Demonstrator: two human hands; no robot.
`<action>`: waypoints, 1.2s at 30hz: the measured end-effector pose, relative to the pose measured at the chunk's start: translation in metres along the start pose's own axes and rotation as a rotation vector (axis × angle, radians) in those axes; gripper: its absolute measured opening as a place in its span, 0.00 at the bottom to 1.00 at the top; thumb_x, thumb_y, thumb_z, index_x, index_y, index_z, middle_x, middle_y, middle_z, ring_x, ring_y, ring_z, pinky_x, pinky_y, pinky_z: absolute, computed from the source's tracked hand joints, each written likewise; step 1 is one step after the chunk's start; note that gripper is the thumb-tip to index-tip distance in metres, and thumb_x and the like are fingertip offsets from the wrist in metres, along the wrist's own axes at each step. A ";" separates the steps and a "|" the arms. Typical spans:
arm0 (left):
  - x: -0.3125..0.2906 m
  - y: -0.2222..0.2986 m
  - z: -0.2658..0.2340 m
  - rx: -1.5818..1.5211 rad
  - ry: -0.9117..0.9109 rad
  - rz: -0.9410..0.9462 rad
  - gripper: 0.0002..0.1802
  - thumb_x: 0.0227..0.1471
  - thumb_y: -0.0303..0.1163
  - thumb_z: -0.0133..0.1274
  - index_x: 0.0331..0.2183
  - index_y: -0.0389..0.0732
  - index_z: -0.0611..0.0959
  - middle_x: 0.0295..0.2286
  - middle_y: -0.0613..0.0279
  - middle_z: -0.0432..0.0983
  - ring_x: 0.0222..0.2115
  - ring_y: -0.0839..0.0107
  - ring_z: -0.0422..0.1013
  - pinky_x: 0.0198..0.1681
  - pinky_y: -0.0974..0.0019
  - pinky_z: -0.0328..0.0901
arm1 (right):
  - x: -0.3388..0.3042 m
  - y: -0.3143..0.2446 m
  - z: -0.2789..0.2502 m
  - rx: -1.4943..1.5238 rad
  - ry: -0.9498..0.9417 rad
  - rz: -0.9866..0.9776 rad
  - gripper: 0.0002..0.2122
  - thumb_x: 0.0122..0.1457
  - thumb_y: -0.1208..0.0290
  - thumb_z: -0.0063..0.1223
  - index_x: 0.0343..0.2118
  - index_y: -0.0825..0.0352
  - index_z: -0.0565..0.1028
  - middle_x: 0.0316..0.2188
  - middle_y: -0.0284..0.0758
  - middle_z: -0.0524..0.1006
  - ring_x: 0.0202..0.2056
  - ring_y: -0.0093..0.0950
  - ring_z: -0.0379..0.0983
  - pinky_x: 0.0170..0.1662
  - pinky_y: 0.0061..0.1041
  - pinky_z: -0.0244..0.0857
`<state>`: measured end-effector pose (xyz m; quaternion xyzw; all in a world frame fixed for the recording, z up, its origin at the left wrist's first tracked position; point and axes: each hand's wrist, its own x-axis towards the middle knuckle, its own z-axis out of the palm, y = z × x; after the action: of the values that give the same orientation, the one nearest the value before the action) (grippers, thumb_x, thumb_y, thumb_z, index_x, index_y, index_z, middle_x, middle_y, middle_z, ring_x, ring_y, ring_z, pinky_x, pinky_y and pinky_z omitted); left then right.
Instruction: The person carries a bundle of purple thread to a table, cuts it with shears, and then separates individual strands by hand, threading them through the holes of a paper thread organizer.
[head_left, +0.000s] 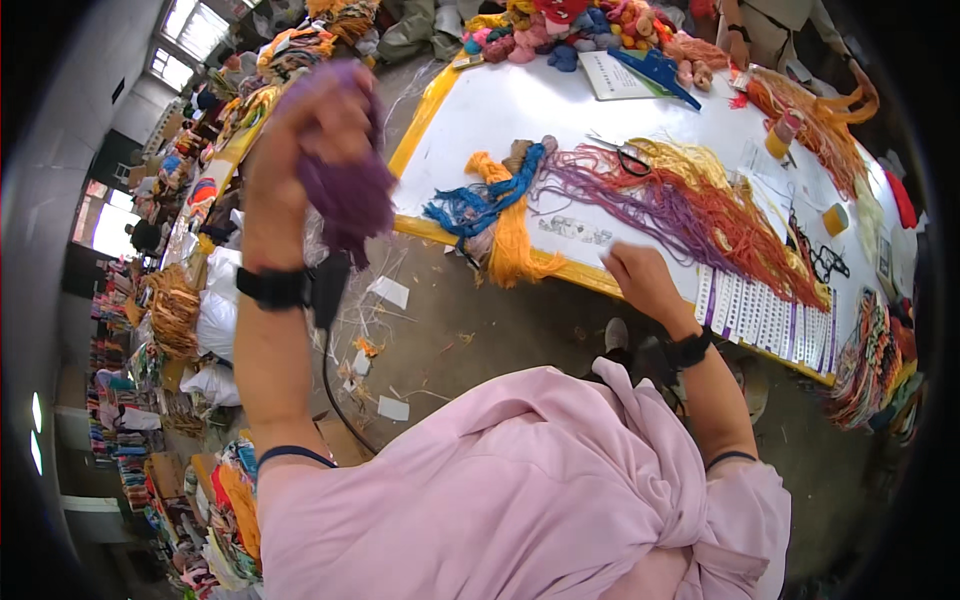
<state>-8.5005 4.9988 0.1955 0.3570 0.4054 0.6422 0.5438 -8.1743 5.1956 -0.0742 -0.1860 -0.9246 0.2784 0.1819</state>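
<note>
Raised at the left, off the table, my left hand [325,125] is closed round a bunched purple yarn skein [350,205]; both are slightly blurred. My right hand [648,283] hovers by the near edge of the white table [460,125], fingers curled in; whatever they may hold is hidden. Just beyond it lie long loose strands of purple yarn [690,218], spread beside orange-red yarn [745,235] and yellow yarn [690,165]. Left of those, a blue yarn skein [485,205] crosses an orange-yellow yarn skein [510,235] at the table's edge.
Scissors [632,160] lie on the strands. A printed chart [770,320] sits at the near right, with thread spools [835,219] beyond. Another person's hand [738,35] shows at the far side. Yarn balls [560,35] pile up at the back. Paper scraps [390,290] litter the floor.
</note>
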 end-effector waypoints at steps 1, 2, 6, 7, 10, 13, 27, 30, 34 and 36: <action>-0.011 -0.029 0.013 -0.007 -0.004 -0.088 0.14 0.60 0.33 0.48 0.42 0.30 0.74 0.18 0.73 0.61 0.13 0.88 0.52 0.15 0.78 0.49 | 0.016 -0.024 -0.017 0.148 0.094 -0.024 0.11 0.61 0.67 0.49 0.25 0.69 0.70 0.22 0.49 0.71 0.30 0.51 0.69 0.31 0.45 0.60; -0.026 -0.048 0.021 0.118 -0.004 -0.105 0.14 0.60 0.34 0.49 0.40 0.31 0.75 0.16 0.74 0.60 0.12 0.87 0.51 0.15 0.77 0.48 | 0.032 -0.043 -0.031 0.222 0.193 -0.119 0.10 0.61 0.70 0.49 0.25 0.70 0.68 0.22 0.49 0.70 0.29 0.51 0.68 0.30 0.43 0.59; -0.062 -0.085 0.011 0.068 -0.157 -0.237 0.15 0.57 0.36 0.52 0.37 0.31 0.76 0.12 0.73 0.59 0.11 0.85 0.51 0.15 0.75 0.46 | 0.065 -0.099 -0.070 0.482 0.217 -0.255 0.05 0.59 0.77 0.51 0.38 0.70 0.73 0.27 0.38 0.77 0.26 0.27 0.72 0.31 0.26 0.65; -0.064 -0.090 0.009 0.043 -0.211 -0.265 0.17 0.55 0.37 0.54 0.36 0.30 0.76 0.11 0.72 0.59 0.10 0.84 0.51 0.15 0.75 0.46 | 0.068 -0.106 -0.073 0.582 0.126 -0.215 0.08 0.61 0.77 0.52 0.43 0.70 0.74 0.33 0.32 0.77 0.34 0.18 0.73 0.41 0.19 0.68; -0.072 -0.103 0.007 0.024 -0.274 -0.278 0.19 0.50 0.38 0.58 0.33 0.29 0.76 0.11 0.71 0.60 0.10 0.83 0.52 0.14 0.74 0.45 | 0.077 -0.134 -0.054 0.807 0.212 -0.372 0.08 0.58 0.75 0.54 0.41 0.68 0.75 0.30 0.35 0.79 0.29 0.21 0.74 0.35 0.22 0.69; -0.083 -0.110 0.018 0.076 -0.110 -0.281 0.22 0.39 0.37 0.62 0.30 0.28 0.76 0.13 0.66 0.64 0.09 0.80 0.55 0.13 0.73 0.46 | 0.060 -0.157 -0.041 0.776 -0.033 -0.518 0.10 0.54 0.77 0.56 0.40 0.67 0.76 0.31 0.34 0.78 0.28 0.25 0.73 0.35 0.24 0.68; -0.093 -0.119 0.050 0.196 -0.050 -0.350 0.20 0.36 0.26 0.63 0.35 0.28 0.79 0.27 0.53 0.79 0.24 0.69 0.73 0.26 0.69 0.67 | 0.043 -0.128 -0.038 1.387 -0.414 0.023 0.12 0.65 0.60 0.49 0.33 0.65 0.74 0.26 0.25 0.70 0.27 0.13 0.62 0.30 0.13 0.56; -0.089 -0.119 0.046 0.229 -0.164 -0.428 0.17 0.41 0.25 0.62 0.36 0.29 0.80 0.29 0.54 0.79 0.31 0.68 0.75 0.34 0.67 0.69 | 0.041 -0.117 -0.040 1.553 -0.307 0.101 0.11 0.66 0.62 0.48 0.34 0.66 0.73 0.27 0.26 0.70 0.28 0.15 0.63 0.29 0.14 0.57; -0.075 -0.132 0.046 0.424 -0.179 -0.588 0.20 0.42 0.26 0.63 0.39 0.30 0.80 0.31 0.55 0.79 0.32 0.69 0.74 0.36 0.67 0.68 | 0.041 -0.129 -0.060 1.768 -0.188 0.300 0.09 0.66 0.66 0.44 0.32 0.66 0.71 0.26 0.27 0.68 0.27 0.17 0.62 0.28 0.18 0.57; -0.069 -0.139 0.040 0.539 -0.125 -0.660 0.22 0.38 0.26 0.64 0.39 0.29 0.80 0.30 0.54 0.78 0.30 0.67 0.74 0.34 0.66 0.68 | 0.047 -0.105 -0.063 1.994 -0.152 0.165 0.11 0.66 0.68 0.43 0.26 0.65 0.67 0.22 0.27 0.64 0.25 0.19 0.59 0.28 0.21 0.56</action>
<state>-8.3974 4.9472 0.0845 0.3759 0.6175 0.2822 0.6307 -8.2130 5.1632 0.0474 0.0061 -0.2625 0.9489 0.1752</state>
